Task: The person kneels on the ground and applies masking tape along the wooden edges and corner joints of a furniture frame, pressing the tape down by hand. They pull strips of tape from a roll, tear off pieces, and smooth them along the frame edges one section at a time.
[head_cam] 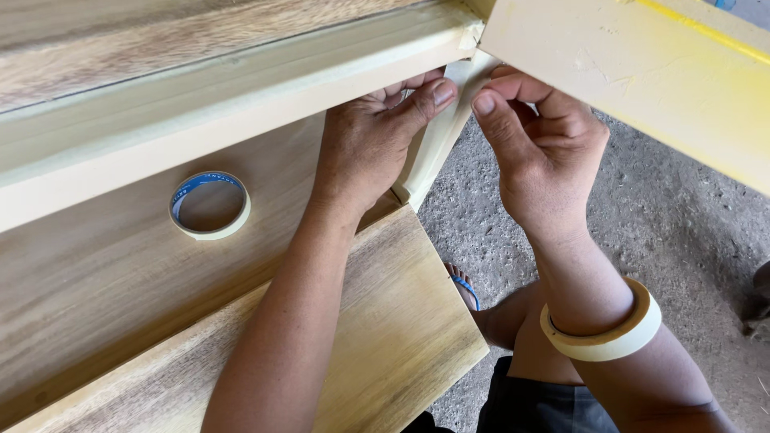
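Note:
My left hand (371, 138) presses a strip of cream masking tape (437, 132) against the corner of a wooden frame, thumb flat on the strip near the top. My right hand (539, 144) pinches the same tape at the corner, just under a yellow-painted board (642, 72). A roll of masking tape (611, 338) sits around my right wrist like a bracelet. A taped, cream-coloured rail (224, 104) runs from the left to that corner.
A second, thinner tape roll with a blue core (210, 205) lies on the wooden panel (104, 281). A loose plank (401, 337) sticks out toward me. Below are a rough concrete floor (666, 232), my knee and a foot in a blue sandal (464, 286).

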The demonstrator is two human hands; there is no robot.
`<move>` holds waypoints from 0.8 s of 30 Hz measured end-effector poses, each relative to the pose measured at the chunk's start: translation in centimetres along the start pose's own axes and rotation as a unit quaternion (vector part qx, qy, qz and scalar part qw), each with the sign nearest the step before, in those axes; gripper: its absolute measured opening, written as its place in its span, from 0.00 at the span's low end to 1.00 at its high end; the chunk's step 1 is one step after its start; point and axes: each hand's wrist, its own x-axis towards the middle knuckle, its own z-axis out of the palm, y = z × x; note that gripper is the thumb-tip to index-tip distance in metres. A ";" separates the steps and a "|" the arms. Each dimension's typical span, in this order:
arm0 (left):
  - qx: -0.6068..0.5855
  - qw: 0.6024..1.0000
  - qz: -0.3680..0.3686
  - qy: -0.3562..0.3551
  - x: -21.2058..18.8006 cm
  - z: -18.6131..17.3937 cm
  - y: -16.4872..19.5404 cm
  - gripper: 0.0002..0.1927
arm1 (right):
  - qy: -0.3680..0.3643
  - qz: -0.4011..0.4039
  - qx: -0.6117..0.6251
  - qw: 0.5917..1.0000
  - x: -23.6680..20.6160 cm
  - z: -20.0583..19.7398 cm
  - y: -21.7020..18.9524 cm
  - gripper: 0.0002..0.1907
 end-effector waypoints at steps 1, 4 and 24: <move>-0.009 1.000 0.001 -0.004 0.0 -0.1 -0.1 0.18 | -0.005 -0.003 0.003 1.000 0.0 -0.1 0.1 0.03; -0.007 1.000 -0.001 -0.010 0.2 -0.7 -0.2 0.19 | -0.014 -0.009 0.005 1.000 0.2 -0.3 0.3 0.05; 0.037 0.999 0.004 -0.004 0.2 0.0 0.3 0.20 | -0.016 -0.018 -0.007 1.000 1.2 0.0 0.0 0.04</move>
